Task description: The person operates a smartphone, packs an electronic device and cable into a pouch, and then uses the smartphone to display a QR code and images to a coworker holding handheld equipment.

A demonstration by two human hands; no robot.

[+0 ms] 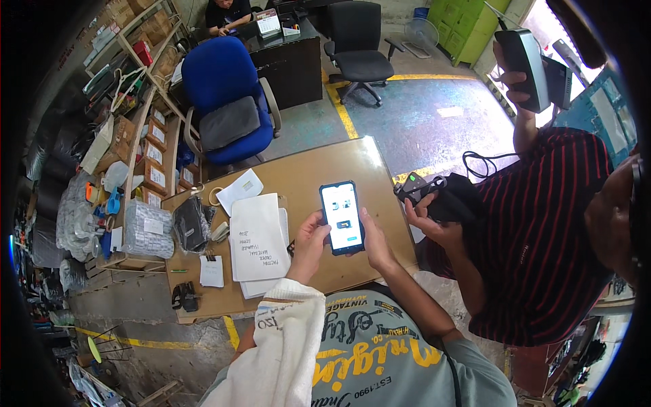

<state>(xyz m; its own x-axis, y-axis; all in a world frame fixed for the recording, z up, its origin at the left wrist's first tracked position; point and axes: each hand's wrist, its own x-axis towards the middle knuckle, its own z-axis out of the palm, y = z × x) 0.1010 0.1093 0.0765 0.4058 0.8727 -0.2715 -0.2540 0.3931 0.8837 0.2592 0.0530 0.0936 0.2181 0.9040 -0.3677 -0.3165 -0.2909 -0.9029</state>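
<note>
your phone [344,227] stands upright between your two hands, over the brown table [312,166], its lit screen toward you. your left hand [313,236] is partly curled, thumb at the left edge and the other fingers mostly hidden behind. your right hand [377,241] is half closed around the lower right side, thumb lying along that edge. you hold nothing else; how hard either hand presses, i cannot tell.

the likeliest trouble is a slip: if a thumb reaches across the screen, that edge loses support and the phone could tip out and knock on the table. your left thumb also sits close to the glass, so a small shift might tap something you didn't mean to.

watch your right side. the co-worker [542,244] has a small dark gadget [419,186] near your right hand, so an elbow or wrist swung outward could bump it. the black box-shaped device [532,71] held up higher might fall if that grip failed, and the loop of black cable [483,165] could snag.

on your left, the loose white sleeve [288,332] hangs near the stack of papers [261,237]; a sweep leftward may drag sheets out of place.
</note>
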